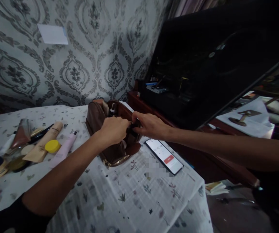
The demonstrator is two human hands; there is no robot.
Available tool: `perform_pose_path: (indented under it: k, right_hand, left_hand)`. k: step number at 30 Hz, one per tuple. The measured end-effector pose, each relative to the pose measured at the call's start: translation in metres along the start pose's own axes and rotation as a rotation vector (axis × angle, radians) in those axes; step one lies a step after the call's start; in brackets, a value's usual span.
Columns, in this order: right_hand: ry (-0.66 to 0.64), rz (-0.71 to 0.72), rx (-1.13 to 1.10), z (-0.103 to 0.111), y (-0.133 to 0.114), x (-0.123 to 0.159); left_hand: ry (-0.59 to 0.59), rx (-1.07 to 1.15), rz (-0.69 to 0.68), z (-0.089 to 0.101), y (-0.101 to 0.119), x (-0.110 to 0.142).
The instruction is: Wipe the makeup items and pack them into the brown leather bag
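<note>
Brown zippered pouch [97, 116] open on cloth-covered surface [139, 200], left of phone [165, 156]. Left hand [115, 130] at pouch opening, fingers curled; right hand [151, 125] beside it, fingers pinched narrow on small dark item [137, 123], identity unclear. Dark bottle [113, 110] inside pouch.

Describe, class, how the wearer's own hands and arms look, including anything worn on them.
The left hand and right hand are ungloved, with no watch or bracelet visible. Both forearms are bare. The left sleeve is black with a pale spot at the picture's lower edge; the right sleeve also looks black, its details lost in shadow.
</note>
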State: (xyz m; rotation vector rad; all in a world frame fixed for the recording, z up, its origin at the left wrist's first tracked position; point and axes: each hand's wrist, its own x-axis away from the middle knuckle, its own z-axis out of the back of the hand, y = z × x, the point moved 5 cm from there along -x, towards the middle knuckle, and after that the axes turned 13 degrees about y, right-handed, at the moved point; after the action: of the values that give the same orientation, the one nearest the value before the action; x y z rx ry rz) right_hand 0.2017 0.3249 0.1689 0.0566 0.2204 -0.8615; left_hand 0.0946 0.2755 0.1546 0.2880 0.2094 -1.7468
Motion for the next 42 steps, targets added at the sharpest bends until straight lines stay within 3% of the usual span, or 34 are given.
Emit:
perform_pose_path:
  k: [8,14,18,23,30,35,42]
  right_hand:
    - [-0.032,0.045,0.083,0.001,-0.002,0.0]
    - [-0.043,0.054,0.116,0.003,-0.004,0.004]
    - [-0.034,0.104,0.172,0.008,-0.007,0.009]
    - [-0.038,0.143,0.248,0.012,-0.009,0.017]
    - [-0.013,0.093,0.111,-0.01,0.004,0.017]
    - [0.01,0.103,0.051,-0.016,0.006,0.015]
    - [0.05,0.125,0.067,-0.006,0.009,0.029]
  left_hand:
    - [0.002,-0.02,0.088,-0.019,-0.012,0.002]
    - [0.158,0.065,0.041,-0.003,-0.006,0.008]
    - [0.282,0.11,-0.001,0.011,-0.004,0.031]
    - [0.302,0.045,-0.117,0.012,0.0,0.062]
    - [0.54,0.108,-0.2,0.013,-0.003,0.079]
    - [0.564,0.164,-0.21,0.013,-0.007,0.083]
    - [0.568,0.124,-0.167,0.016,0.0,0.09]
